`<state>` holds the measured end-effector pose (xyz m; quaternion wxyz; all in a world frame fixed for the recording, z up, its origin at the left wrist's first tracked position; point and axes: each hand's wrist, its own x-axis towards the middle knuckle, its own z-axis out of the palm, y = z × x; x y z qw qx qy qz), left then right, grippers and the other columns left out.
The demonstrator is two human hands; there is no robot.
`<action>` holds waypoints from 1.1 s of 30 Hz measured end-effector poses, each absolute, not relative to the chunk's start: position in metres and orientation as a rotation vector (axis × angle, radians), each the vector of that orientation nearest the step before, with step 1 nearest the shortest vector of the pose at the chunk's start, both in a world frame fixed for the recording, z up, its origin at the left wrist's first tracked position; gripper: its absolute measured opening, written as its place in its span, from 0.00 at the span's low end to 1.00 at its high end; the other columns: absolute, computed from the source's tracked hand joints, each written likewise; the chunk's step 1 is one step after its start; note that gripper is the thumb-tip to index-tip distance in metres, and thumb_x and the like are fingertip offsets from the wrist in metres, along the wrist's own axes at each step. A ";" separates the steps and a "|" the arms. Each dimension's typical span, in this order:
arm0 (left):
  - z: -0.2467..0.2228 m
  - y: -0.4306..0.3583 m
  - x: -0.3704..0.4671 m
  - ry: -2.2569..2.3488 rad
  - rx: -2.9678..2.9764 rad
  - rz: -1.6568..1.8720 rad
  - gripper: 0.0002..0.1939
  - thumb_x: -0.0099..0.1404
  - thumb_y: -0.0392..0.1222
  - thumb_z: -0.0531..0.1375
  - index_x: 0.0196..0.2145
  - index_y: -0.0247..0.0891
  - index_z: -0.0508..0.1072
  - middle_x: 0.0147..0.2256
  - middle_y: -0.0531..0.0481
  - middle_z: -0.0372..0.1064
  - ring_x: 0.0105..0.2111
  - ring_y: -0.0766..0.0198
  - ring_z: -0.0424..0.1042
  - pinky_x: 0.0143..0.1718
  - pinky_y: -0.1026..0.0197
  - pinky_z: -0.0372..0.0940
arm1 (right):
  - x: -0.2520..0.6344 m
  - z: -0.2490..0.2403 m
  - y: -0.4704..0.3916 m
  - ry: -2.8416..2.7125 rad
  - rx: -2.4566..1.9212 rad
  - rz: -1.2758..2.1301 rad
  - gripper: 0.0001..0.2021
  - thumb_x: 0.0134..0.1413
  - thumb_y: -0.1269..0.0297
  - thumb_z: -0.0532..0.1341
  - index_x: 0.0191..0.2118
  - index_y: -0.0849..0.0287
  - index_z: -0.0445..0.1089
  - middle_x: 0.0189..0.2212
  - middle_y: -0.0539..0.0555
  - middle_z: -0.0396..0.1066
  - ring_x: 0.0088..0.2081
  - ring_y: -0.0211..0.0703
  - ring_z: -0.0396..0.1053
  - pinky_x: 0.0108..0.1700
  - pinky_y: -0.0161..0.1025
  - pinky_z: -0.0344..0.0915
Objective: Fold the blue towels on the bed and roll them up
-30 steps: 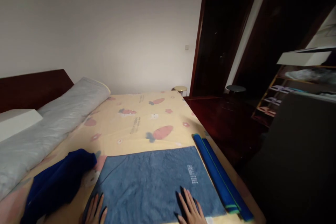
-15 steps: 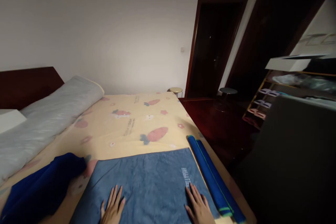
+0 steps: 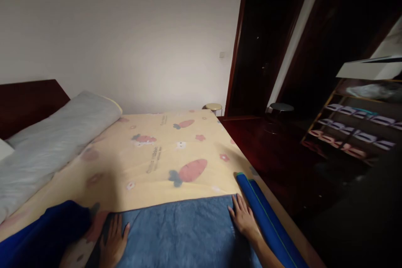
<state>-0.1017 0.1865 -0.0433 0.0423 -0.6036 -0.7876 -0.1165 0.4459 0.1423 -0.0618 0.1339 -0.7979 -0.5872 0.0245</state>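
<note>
A grey-blue towel [image 3: 179, 232] lies spread flat on the bed, its far edge running across the sheet. My left hand [image 3: 113, 238] rests on the towel near its far left corner, fingers extended. On the far right corner lies my right hand [image 3: 243, 217], palm down with fingers stretched out. Just right of that hand is a rolled blue cloth [image 3: 266, 213] with green edging. A crumpled dark blue cloth [image 3: 47, 230] sits to the left of my left hand. The towel's near part is cut off by the frame.
The bed has a yellow sheet [image 3: 163, 184] printed with carrots and flowers. A grey pillow [image 3: 63, 134] lies at the left by the dark headboard [image 3: 28, 102]. Two stools, one pale [image 3: 214, 106] and one dark [image 3: 282, 107], and a shoe rack [image 3: 351, 123] stand beyond the bed.
Both hands have slid forward over the towel to its far corners, the left also outward to the left. The view has shifted slightly; the cloths stay on the bed.
</note>
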 end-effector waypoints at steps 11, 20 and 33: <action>-0.027 0.174 -0.095 -2.415 -1.900 -0.207 0.31 0.71 0.50 0.38 0.68 0.38 0.49 0.66 0.40 0.53 0.66 0.52 0.50 0.62 0.38 0.48 | 0.436 -0.053 0.133 -1.697 -2.389 0.003 0.35 0.65 0.46 0.36 0.68 0.63 0.49 0.70 0.62 0.43 0.70 0.53 0.40 0.66 0.58 0.44; -0.042 0.102 0.020 -1.672 -2.541 -0.311 0.29 0.71 0.47 0.46 0.68 0.51 0.43 0.66 0.52 0.52 0.65 0.57 0.55 0.62 0.48 0.52 | 0.300 -0.052 0.090 -2.150 -1.684 -0.002 0.28 0.67 0.50 0.46 0.69 0.47 0.42 0.67 0.53 0.50 0.66 0.49 0.52 0.62 0.51 0.57; -0.075 0.071 0.015 -1.550 -2.510 -0.402 0.33 0.67 0.46 0.50 0.67 0.52 0.43 0.65 0.51 0.54 0.61 0.55 0.62 0.56 0.49 0.61 | 0.283 -0.081 0.044 -2.217 -1.458 -0.304 0.33 0.64 0.52 0.52 0.70 0.52 0.39 0.63 0.55 0.58 0.60 0.48 0.64 0.55 0.42 0.65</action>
